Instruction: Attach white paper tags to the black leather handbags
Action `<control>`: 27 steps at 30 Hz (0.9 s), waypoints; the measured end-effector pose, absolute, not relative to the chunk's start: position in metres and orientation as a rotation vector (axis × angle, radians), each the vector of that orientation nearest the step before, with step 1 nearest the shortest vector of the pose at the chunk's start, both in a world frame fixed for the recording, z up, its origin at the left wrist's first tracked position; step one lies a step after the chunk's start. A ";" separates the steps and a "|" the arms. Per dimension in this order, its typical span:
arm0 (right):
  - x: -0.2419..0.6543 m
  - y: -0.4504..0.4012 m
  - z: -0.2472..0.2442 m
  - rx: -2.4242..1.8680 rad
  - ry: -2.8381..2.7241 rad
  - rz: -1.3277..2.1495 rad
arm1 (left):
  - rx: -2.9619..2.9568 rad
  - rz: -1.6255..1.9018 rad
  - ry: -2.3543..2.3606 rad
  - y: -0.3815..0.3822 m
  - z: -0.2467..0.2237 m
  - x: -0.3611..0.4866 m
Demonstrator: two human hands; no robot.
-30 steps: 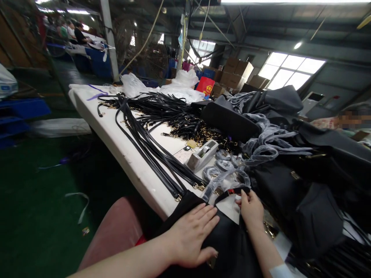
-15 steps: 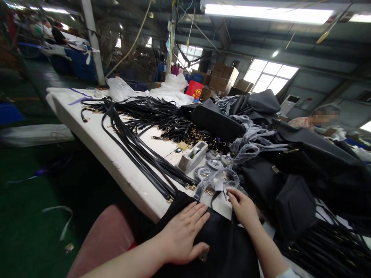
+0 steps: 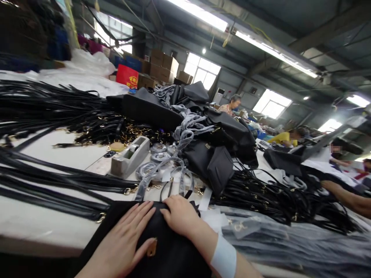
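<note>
A black bag with a small gold clasp lies at the table's near edge. My left hand rests flat on its left part, fingers stretched out and thumb beside the clasp. At the bag's upper edge is my right hand, fingers bent over the edge; the fingertips are partly hidden, and what they hold, if anything, cannot be made out. Just beyond the hands lie plastic-wrapped straps and gold hooks.
A grey tape dispenser stands ahead. Black straps spread left, more straps right. Black bags are heaped behind. A co-worker's arm reaches in from the right; other people are further back.
The view has swung to the right. My right hand has come left onto the bag's upper edge, closer to my left hand, which stays flat. A co-worker's arm now shows at the right.
</note>
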State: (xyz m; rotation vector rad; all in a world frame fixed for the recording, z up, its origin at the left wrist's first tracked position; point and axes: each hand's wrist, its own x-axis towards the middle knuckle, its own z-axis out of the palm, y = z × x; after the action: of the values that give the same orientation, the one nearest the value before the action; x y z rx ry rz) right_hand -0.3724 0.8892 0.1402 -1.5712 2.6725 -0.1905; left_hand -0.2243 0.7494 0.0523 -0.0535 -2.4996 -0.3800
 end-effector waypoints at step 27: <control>-0.368 0.896 0.101 -1.799 2.690 -0.169 | 0.066 -0.547 -2.702 0.751 0.097 -0.243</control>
State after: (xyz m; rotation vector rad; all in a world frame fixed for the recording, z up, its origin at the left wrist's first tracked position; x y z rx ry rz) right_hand -0.3682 0.8956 0.1012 -1.7992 2.6901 -0.1691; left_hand -0.2426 0.7505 0.0969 0.0662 -2.7024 -0.5465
